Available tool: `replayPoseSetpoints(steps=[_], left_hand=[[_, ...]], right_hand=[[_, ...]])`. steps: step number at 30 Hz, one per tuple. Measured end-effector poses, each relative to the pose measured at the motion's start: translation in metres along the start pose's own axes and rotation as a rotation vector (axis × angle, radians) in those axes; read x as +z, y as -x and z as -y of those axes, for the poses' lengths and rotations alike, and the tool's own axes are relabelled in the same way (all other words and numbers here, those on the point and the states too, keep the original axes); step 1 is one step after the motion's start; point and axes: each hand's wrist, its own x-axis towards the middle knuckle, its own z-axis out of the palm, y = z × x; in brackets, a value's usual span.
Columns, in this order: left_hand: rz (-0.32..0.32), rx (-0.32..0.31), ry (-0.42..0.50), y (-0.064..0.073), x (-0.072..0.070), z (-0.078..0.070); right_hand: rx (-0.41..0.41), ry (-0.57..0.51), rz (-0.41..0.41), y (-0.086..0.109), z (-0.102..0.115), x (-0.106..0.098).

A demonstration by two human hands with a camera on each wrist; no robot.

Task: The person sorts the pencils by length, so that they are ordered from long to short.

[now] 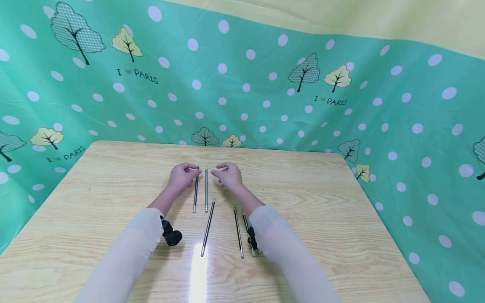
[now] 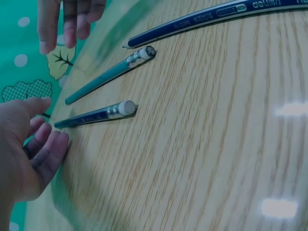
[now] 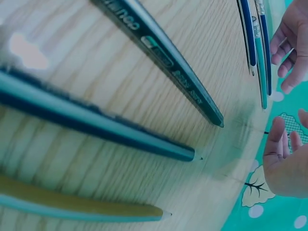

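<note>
Two pencils lie side by side near the table's far part: a dark pencil (image 1: pixel 195 193) and a green pencil (image 1: pixel 206 191), their eraser ends towards me. My left hand (image 1: pixel 183 176) is at the dark pencil's far end, fingers loosely bent and thumb apart from them; in the left wrist view no grip on the dark pencil (image 2: pixel 94 116) shows. To the right of the green pencil (image 2: pixel 108 77), my right hand (image 1: pixel 229 176) hovers with relaxed fingers and holds nothing. Nearer me, another dark pencil (image 1: pixel 208 229) lies slanted.
Beside the right forearm lie a dark pencil (image 1: pixel 238 233) and more pencils, partly hidden by the wrist camera (image 1: pixel 251 238). The right wrist view shows a yellow pencil (image 3: pixel 86 202) there. A polka-dot curtain (image 1: pixel 242 84) hangs behind the wooden table (image 1: pixel 322 231).
</note>
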Motion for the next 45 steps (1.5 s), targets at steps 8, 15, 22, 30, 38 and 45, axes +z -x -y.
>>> replayPoseSetpoints(steps=[8,15,22,30,38,45], left_hand=[[0.045,0.025,-0.048,0.003,-0.002,-0.002],[0.044,0.084,-0.121,0.007,0.0,-0.008],[0.037,0.164,-0.21,0.014,0.004,-0.017],[0.08,0.18,-0.199,0.021,0.003,-0.025],[0.139,0.199,-0.205,0.029,0.003,-0.032],[0.172,0.218,-0.219,0.036,0.007,-0.035]], right_hand=[[-0.005,0.018,0.033,0.003,0.0,-0.006],[-0.031,0.04,0.059,0.006,-0.003,-0.014],[-0.041,0.074,0.083,0.009,-0.006,-0.023],[-0.073,0.091,0.123,0.014,-0.003,-0.031],[-0.061,0.104,0.194,0.021,0.0,-0.036],[-0.07,0.14,0.236,0.028,-0.004,-0.041]])
